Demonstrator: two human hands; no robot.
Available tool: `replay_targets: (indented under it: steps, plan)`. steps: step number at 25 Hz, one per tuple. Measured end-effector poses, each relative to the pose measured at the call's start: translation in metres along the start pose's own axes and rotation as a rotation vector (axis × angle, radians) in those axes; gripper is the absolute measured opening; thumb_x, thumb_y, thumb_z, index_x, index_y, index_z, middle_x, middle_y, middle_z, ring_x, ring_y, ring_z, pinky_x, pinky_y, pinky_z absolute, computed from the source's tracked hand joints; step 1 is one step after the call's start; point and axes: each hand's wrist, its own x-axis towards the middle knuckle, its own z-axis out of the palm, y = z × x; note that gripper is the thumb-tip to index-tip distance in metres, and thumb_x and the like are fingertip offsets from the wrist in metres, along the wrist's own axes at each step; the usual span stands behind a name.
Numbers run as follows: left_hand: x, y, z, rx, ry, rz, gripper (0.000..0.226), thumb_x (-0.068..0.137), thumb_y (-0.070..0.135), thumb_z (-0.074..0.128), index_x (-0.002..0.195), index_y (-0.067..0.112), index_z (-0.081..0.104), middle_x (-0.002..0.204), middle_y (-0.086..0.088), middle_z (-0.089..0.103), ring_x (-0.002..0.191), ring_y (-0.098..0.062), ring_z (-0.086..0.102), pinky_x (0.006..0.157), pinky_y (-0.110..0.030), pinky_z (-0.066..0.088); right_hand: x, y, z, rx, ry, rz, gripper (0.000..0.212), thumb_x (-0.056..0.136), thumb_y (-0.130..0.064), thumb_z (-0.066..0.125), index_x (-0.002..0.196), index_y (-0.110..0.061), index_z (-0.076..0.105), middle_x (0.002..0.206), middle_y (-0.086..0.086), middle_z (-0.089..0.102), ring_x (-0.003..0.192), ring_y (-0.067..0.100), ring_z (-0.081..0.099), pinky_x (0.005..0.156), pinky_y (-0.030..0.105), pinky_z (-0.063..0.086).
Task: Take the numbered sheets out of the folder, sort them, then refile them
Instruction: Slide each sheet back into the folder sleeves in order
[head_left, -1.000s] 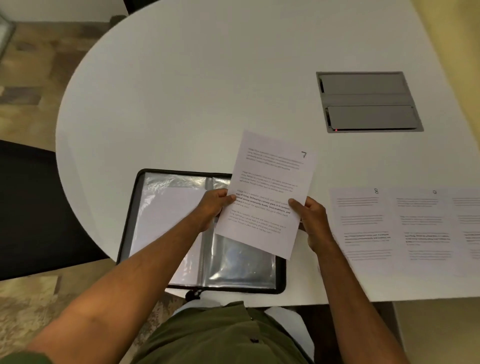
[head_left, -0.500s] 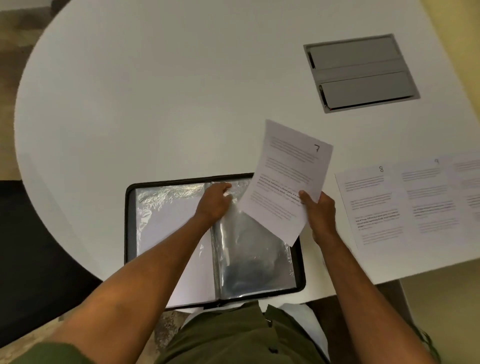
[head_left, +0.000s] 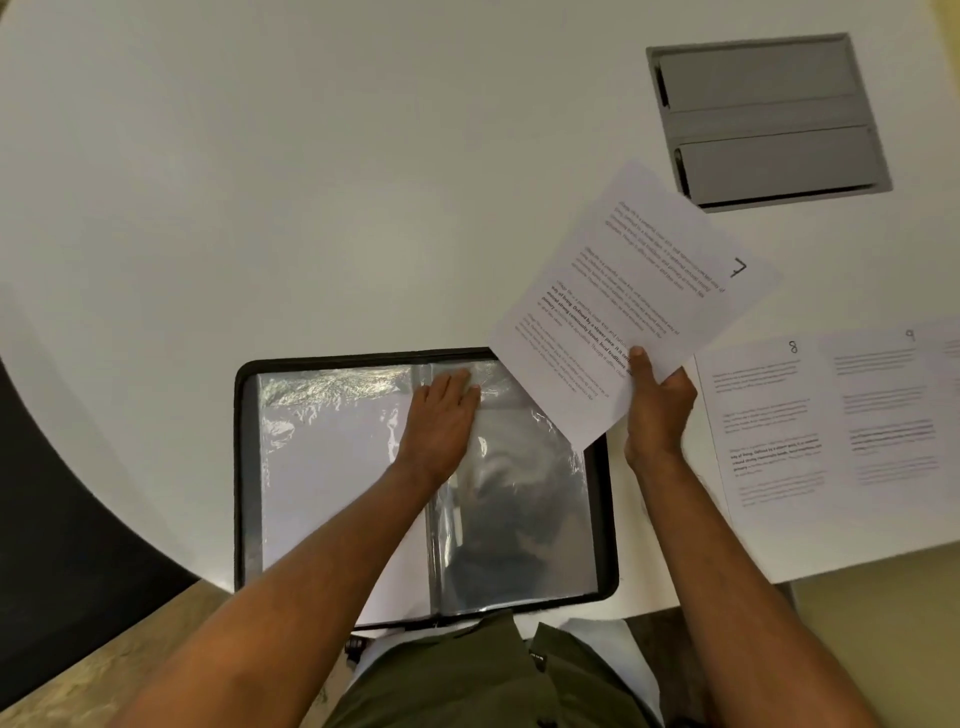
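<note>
now sheet 7 (head_left: 631, 301) in right hand (head_left: 657, 410)

I see soft, even indoor light on the white bench (head_left: 311, 182), with faint shadows. Glare crinkles across the folder (head_left: 602, 519) sleeves. The wide lens bends the edges, and the sheets' (head_left: 831, 426) print reads slightly blurred.

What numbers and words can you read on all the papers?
"7": top corner of the held sheet.
"8": top of the nearest sheet lying on the table.
"9": top of the next sheet.
The printed paragraphs on all sheets are too small and blurred to read.
</note>
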Motion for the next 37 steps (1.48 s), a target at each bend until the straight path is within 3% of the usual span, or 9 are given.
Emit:
replay_targets:
  steps: [3,8,14,18,22,25,29,34,37]
  plan:
    - [0.003,0.000,-0.005,-0.035,0.072,0.008,0.031,0.081,0.008,0.077,0.111,0.011,0.070,0.134,-0.014,0.062,0.122,-0.034,0.057,0.090,-0.045,0.048,0.009,-0.008,0.012,0.093,0.030,0.018,0.021,0.099,-0.014,0.067,0.116,-0.027,0.067,0.114,-0.011,0.073,0.106,0.007,0.071,0.085,0.019,0.057]
    - [0.009,-0.005,-0.006,-0.059,0.106,0.106,0.030,0.077,0.002,0.076,0.104,0.008,0.068,0.131,-0.017,0.062,0.118,-0.035,0.059,0.096,-0.048,0.040,0.025,-0.014,0.019,0.206,0.104,0.128,0.017,0.097,-0.020,0.071,0.102,-0.035,0.067,0.102,-0.015,0.074,0.098,0.009,0.073,0.088,0.031,0.061]
    - [0.018,-0.009,-0.024,-0.083,0.025,0.213,0.032,0.075,-0.004,0.072,0.103,0.011,0.065,0.129,-0.012,0.061,0.121,-0.032,0.056,0.105,-0.052,0.030,0.038,-0.014,0.024,0.348,0.090,0.246,0.022,0.098,-0.018,0.069,0.115,-0.030,0.066,0.115,-0.002,0.073,0.103,0.015,0.072,0.079,0.033,0.062]
    - [0.028,-0.014,-0.029,-0.111,0.041,0.276,0.022,0.083,0.014,0.071,0.102,0.015,0.060,0.118,-0.007,0.060,0.115,-0.029,0.054,0.104,-0.050,0.033,0.051,-0.011,0.032,0.362,0.038,0.329,0.026,0.097,-0.013,0.069,0.121,-0.023,0.065,0.120,0.005,0.072,0.110,0.022,0.070,0.086,0.041,0.062]
    - [0.038,-0.007,-0.040,-0.301,0.098,0.109,0.023,0.094,0.021,0.063,0.115,0.017,0.053,0.100,0.004,0.058,0.097,-0.023,0.058,0.097,-0.039,0.030,0.061,-0.009,0.043,0.328,-0.047,0.323,0.033,0.096,-0.007,0.069,0.126,-0.019,0.065,0.122,0.006,0.071,0.112,0.023,0.069,0.091,0.044,0.061]
    - [0.043,0.000,-0.042,-0.384,0.089,-0.055,0.020,0.102,0.027,0.057,0.121,0.021,0.060,0.099,0.009,0.065,0.098,-0.015,0.060,0.094,-0.033,0.027,0.068,-0.009,0.052,0.303,-0.095,0.292,0.038,0.096,-0.007,0.070,0.133,-0.014,0.064,0.120,0.005,0.072,0.109,0.022,0.070,0.086,0.039,0.062]
    - [0.043,0.004,-0.042,-0.332,0.086,-0.069,0.012,0.101,0.025,0.056,0.097,0.026,0.067,0.093,0.012,0.061,0.094,-0.017,0.059,0.084,-0.030,0.021,0.077,-0.007,0.067,0.284,-0.147,0.288,0.036,0.097,-0.007,0.068,0.132,-0.014,0.064,0.117,0.003,0.073,0.105,0.021,0.072,0.085,0.041,0.062]
    - [0.041,0.003,-0.033,-0.329,0.126,-0.060,0.015,0.101,0.028,0.055,0.098,0.028,0.069,0.100,0.009,0.067,0.096,-0.017,0.060,0.088,-0.038,0.033,0.078,-0.003,0.087,0.227,-0.196,0.256,0.041,0.097,-0.007,0.067,0.138,-0.010,0.060,0.120,0.004,0.072,0.106,0.020,0.071,0.088,0.040,0.061]
    - [0.043,0.002,-0.030,-0.294,0.119,-0.045,0.016,0.101,0.029,0.054,0.098,0.028,0.069,0.099,0.009,0.068,0.094,-0.017,0.060,0.083,-0.034,0.028,0.075,0.003,0.091,0.160,-0.230,0.239,0.036,0.097,-0.006,0.067,0.132,-0.012,0.062,0.115,0.002,0.073,0.104,0.020,0.072,0.092,0.043,0.060]
